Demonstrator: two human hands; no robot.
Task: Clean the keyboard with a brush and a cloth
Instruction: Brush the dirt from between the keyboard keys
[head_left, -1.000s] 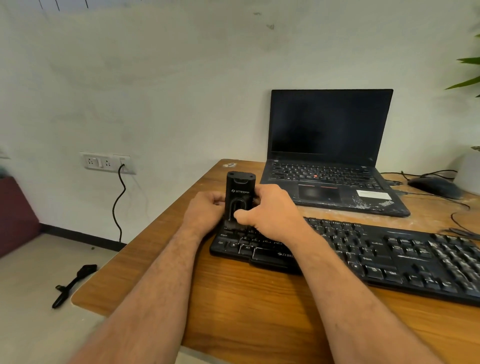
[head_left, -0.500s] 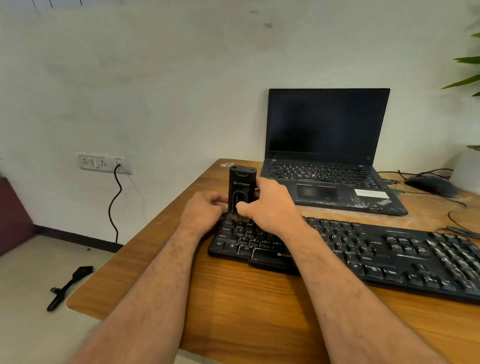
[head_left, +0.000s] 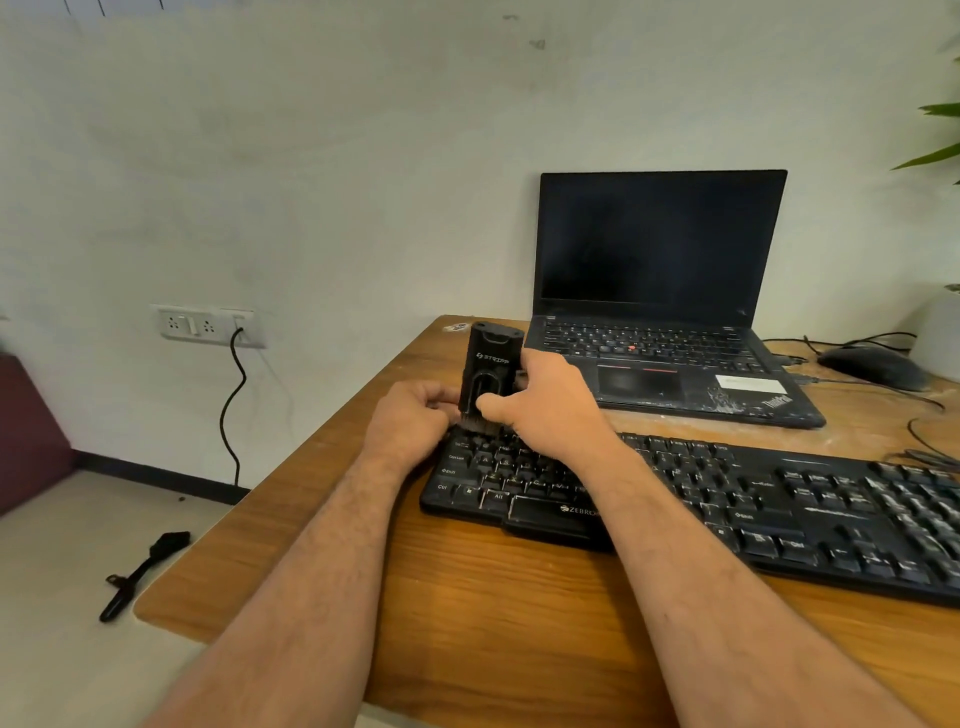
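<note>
Illumination is soft, even and moderately bright; no light source is in view. Shadows are faint and diffuse, darkest beneath the front edge of the keyboard (head_left: 727, 499) on the table (head_left: 519, 623). The laptop (head_left: 660, 249) screen is dark, carrying only a weak, hazy reflection. Glossy keycaps at the far right show white glare streaks and smearing. Wide-angle distortion bends the table edge and stretches both forearms toward the lower corners. The centre is reasonably sharp; the periphery is softer

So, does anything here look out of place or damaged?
Yes. A small black brush-like tool lies on the floor left of the desk, and the laptop's palm rest has white scuffs beside its sticker.
</note>
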